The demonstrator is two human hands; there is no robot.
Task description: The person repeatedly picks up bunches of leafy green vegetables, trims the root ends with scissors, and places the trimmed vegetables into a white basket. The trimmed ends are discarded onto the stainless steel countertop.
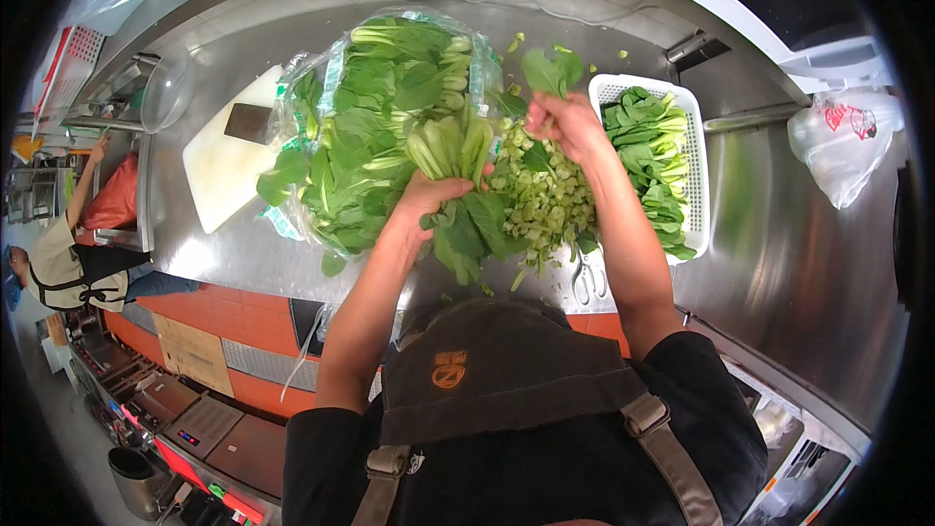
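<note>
My left hand point(432, 199) grips a head of leafy greens point(447, 150), like bok choy or choy sum, pale stems up and leaves hanging down. Slightly blurred, my right hand point(562, 120) pinches a loose green leaf point(549, 71) above the counter. Beneath that hand lies a heap of trimmed stem ends and scraps point(544, 193). An opened clear plastic bag point(332, 77) full of the same greens point(402, 66) spreads out beyond and left of my left hand. To the right, a white perforated basket point(700, 175) holds greens in rows point(646, 153). Scissors point(584, 283) lie near my right forearm.
A cleaver-like blade point(247, 123) rests on a white cutting board point(219, 168) at the left of the steel counter point(175, 212). A clear round bowl point(166, 91) stands behind it. A white plastic bag point(844, 139) hangs at right. Another person point(80, 263) works far left.
</note>
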